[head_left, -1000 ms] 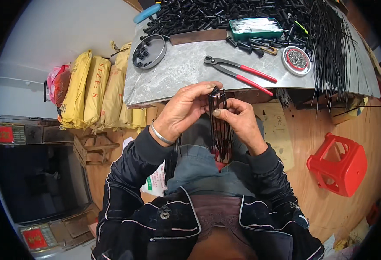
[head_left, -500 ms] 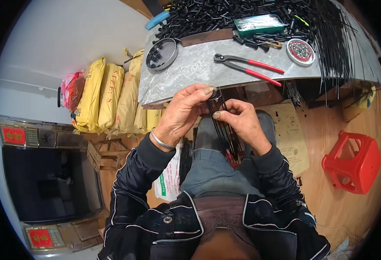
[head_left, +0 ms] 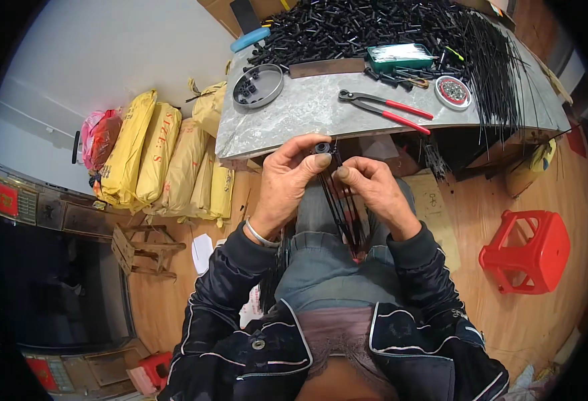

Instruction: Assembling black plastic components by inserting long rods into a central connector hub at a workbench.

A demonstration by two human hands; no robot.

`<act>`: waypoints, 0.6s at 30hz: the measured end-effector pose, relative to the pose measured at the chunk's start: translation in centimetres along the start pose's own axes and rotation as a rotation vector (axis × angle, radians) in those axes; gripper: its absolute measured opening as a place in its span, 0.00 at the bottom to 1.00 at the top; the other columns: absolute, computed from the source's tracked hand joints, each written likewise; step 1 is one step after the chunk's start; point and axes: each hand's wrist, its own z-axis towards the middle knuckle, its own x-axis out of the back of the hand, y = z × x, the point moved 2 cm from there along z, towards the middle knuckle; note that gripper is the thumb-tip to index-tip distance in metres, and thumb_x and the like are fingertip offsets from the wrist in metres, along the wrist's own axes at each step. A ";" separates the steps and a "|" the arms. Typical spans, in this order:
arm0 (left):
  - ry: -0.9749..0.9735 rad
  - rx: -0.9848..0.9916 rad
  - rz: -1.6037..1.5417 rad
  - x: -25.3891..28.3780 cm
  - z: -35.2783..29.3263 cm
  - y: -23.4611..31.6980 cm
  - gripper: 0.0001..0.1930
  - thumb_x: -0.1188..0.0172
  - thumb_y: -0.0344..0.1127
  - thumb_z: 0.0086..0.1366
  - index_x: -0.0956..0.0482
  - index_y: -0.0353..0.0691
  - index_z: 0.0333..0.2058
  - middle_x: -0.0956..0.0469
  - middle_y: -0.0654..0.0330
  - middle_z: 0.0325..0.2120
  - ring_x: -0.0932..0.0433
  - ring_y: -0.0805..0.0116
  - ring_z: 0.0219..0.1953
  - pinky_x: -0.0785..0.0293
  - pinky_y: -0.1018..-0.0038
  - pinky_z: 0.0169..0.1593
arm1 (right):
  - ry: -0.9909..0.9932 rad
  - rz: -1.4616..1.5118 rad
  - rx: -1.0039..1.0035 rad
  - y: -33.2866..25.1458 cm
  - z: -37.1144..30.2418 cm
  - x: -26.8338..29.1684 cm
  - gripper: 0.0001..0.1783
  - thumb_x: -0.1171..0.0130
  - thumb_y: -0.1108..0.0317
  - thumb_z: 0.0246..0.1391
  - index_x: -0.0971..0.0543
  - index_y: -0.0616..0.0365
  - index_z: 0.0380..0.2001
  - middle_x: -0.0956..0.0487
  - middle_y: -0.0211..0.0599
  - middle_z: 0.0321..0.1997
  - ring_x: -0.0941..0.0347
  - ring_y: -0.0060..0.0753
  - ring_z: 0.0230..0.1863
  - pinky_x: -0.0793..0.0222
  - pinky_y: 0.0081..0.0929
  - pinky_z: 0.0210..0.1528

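Between thumb and fingers, my left hand [head_left: 286, 175] grips the round black hub [head_left: 322, 148] of what looks like an umbrella frame. Its thin black ribs [head_left: 347, 217] hang down in a bundle over my lap. Just right of the hub, my right hand [head_left: 379, 194] is closed, thumb against forefinger, at the upper part of the ribs. Whether a single rib or something smaller sits in that pinch is too fine to make out. Beyond my hands, red-handled pincers [head_left: 387, 110] lie on the grey table [head_left: 300, 110].
Black plastic parts [head_left: 347, 30] are heaped at the table's back. A round dish [head_left: 267, 93], a green box [head_left: 399, 59], a tub of small metal pieces [head_left: 453, 92] and long black rods [head_left: 498, 73] surround the pincers. Yellow sacks [head_left: 130, 150] stand left, a red stool [head_left: 528, 250] right.
The hub has tipped so that its round end shows more, and both hands sit slightly lower. My left thumb has slid down along the hub. The head view has shifted a little.
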 end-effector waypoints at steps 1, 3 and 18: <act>-0.020 0.023 -0.007 0.2 -0.1 0.1 0.14 0.37 0.28 0.60 0.22 0.36 0.46 0.24 0.69 0.35 0.28 0.82 0.36 0.31 0.85 0.41 | -0.002 -0.003 0.002 -0.1 -0.1 -0.2 0.11 0.40 0.63 0.57 0.22 0.62 0.31 0.23 0.27 0.24 0.29 0.16 0.27 0.33 0.17 0.31; -0.015 0.021 -0.029 0.6 -0.2 -0.3 0.14 0.37 0.30 0.60 0.22 0.37 0.46 0.23 0.69 0.32 0.29 0.83 0.33 0.31 0.85 0.38 | 0.074 -0.227 0.076 -0.3 -0.6 -0.5 0.12 0.40 0.64 0.57 0.22 0.63 0.29 0.24 0.26 0.23 0.30 0.16 0.26 0.34 0.17 0.31; 0.004 0.024 -0.109 -0.3 -0.3 -2.0 0.16 0.36 0.35 0.61 0.22 0.37 0.47 0.23 0.70 0.30 0.31 0.84 0.30 0.36 0.86 0.35 | 0.136 -0.348 -0.045 -0.6 -0.4 0.1 0.14 0.37 0.61 0.54 0.25 0.60 0.23 0.31 0.20 0.18 0.38 0.11 0.22 0.40 0.15 0.25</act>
